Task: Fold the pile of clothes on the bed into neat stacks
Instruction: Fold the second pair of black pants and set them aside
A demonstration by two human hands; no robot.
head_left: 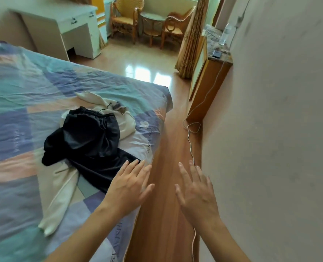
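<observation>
Nothing is in my grasp yet: both hands are spread flat, fingers splayed and empty. Leftmost on the bed [24, 87], the cream garment [60, 195] lies crumpled under the black shorts [88, 137], a loose heap near the mattress edge; no folded stack is visible, so I judge the folding barely begun. My left hand [130, 184] hovers palm-down over the shorts' hem, while my right hand [196, 191] reaches out above the wooden floor [162, 205].

2 bare forearms reach into view, with no sleeves, watch or rings showing. The left hand [128, 186] and right hand [198, 191] each show 5 fingers with short, unpainted nails.
</observation>
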